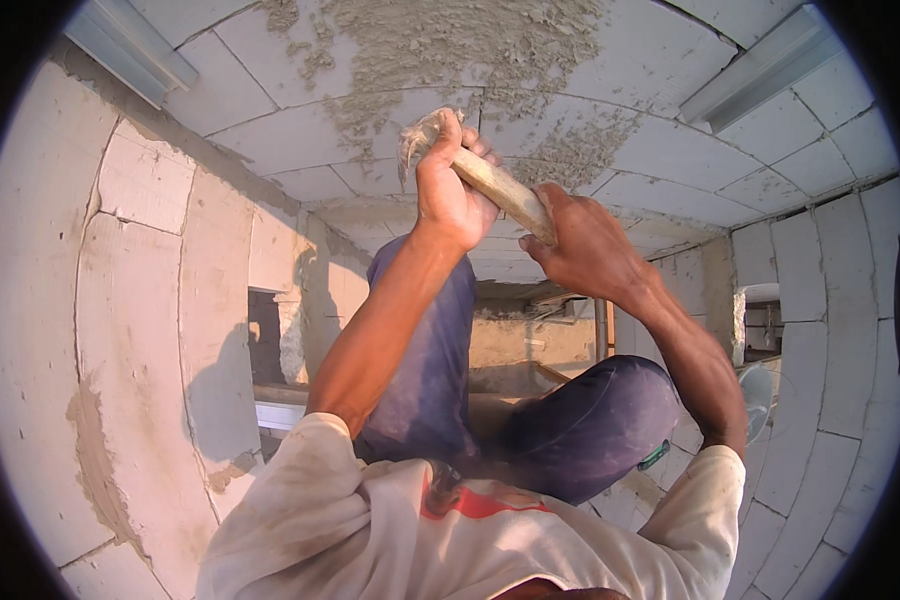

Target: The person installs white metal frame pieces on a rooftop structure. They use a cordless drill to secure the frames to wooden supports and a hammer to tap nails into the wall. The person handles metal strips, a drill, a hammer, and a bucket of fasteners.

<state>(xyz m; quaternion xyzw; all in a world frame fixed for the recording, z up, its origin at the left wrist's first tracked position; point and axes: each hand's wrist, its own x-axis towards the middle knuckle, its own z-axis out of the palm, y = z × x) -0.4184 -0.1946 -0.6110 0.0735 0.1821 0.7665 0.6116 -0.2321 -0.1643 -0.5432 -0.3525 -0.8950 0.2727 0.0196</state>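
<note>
A wooden-handled tool [505, 190] slants in front of the block wall, its pale head caked with what looks like mortar. The shape of that head cannot be made out for certain. My left hand [448, 195] is closed around the handle just beside the head, thumb on top and fingers partly behind. Lower down, my right hand [585, 240] wraps the other end of the handle. Beyond both hands, rough grey mortar [460, 50] is smeared over the pale blocks [660, 130].
Metal channels stick out at the upper left [135, 50] and upper right [760, 70]. Block walls stand on both sides, with an opening at left [265, 335] and right [762, 320]. My bent legs [590, 425] are below my arms. A translucent container [757, 400] sits beside my right elbow.
</note>
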